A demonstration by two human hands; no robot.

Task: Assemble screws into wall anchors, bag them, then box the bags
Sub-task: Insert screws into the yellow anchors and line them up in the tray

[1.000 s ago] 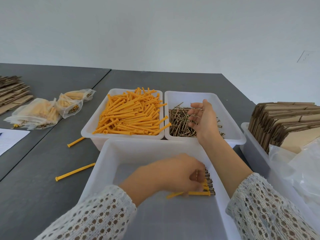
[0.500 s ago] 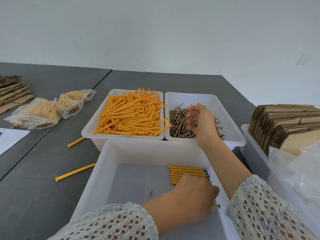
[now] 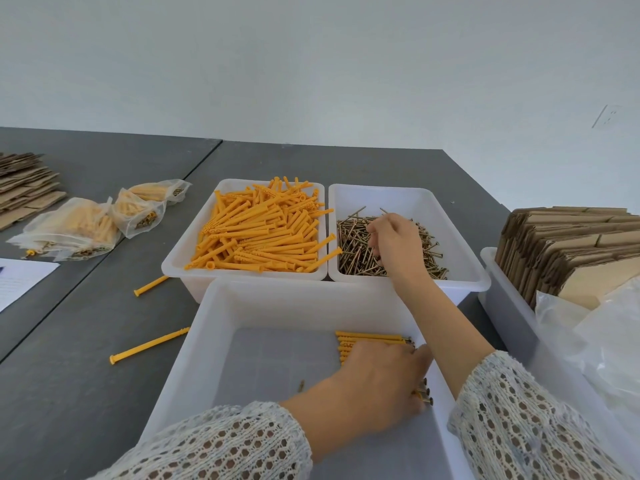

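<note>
Presently the left hand (image 3: 375, 386) lies palm down in the near tray (image 3: 207, 341), fingers curled over the near end of a small row of assembled anchors (image 3: 370, 337). The row lies side by side against the tray's right wall, and screw heads show just past the fingertips at the right. Whether the fingers actually pinch one of them cannot be told; the hand covers that end. One loose screw (image 3: 301, 386) lies alone on the tray floor, left of the hand.

The right hand (image 3: 394, 244) reaches into the far right tray (image 3: 460, 244), fingers bent downward into the heap of screws (image 3: 356, 258). The fingertips are among the screws; whether a screw is pinched cannot be told. Both forearms wear sleeves of pale open knit (image 3: 519, 420).

Just left of the screw tray, touching it, stands the far left tray (image 3: 187, 251), filled with loose yellow anchors (image 3: 263, 230). Both far trays sit against the far wall of the near tray.

On the grey table (image 3: 86, 393), left of the trays, two stray anchors lie apart: one near (image 3: 149, 345), one farther (image 3: 150, 285). Farther left lie clear bags (image 3: 72, 230) holding anchors and screws, with a second, smaller pair of bags (image 3: 145, 209) beside them. Flat cardboard (image 3: 24, 188) is stacked at the far left edge, and a white sheet of paper (image 3: 20, 282) lies nearer.

At the right, a bin (image 3: 502, 306) holds upright folded cardboard (image 3: 568, 251), with clear plastic film (image 3: 595, 341) bunched in front of it.
</note>
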